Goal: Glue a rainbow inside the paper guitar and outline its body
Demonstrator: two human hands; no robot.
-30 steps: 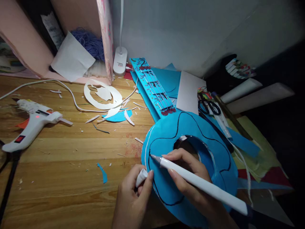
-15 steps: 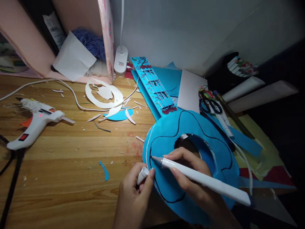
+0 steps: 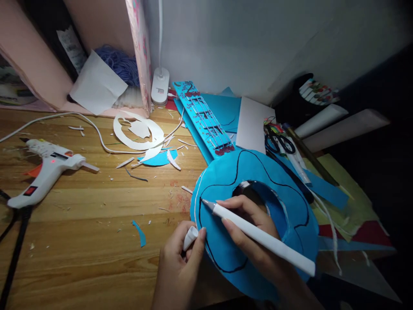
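Right hand [image 3: 258, 237]: grasping white cylindrical marker [image 3: 264, 239], tip touching blue ring-shaped paper piece [image 3: 222, 172] at its nine o'clock. Left hand [image 3: 182, 254]: pinching white plastic cap [image 3: 190, 237].

L hand [image 3: 180, 258] pinching, R hand [image 3: 269, 263] curled in writing grip

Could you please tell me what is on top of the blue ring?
Black lines cross the blue ring; the right hand holds the marker with its tip at one line. The surface under that hand is hidden.
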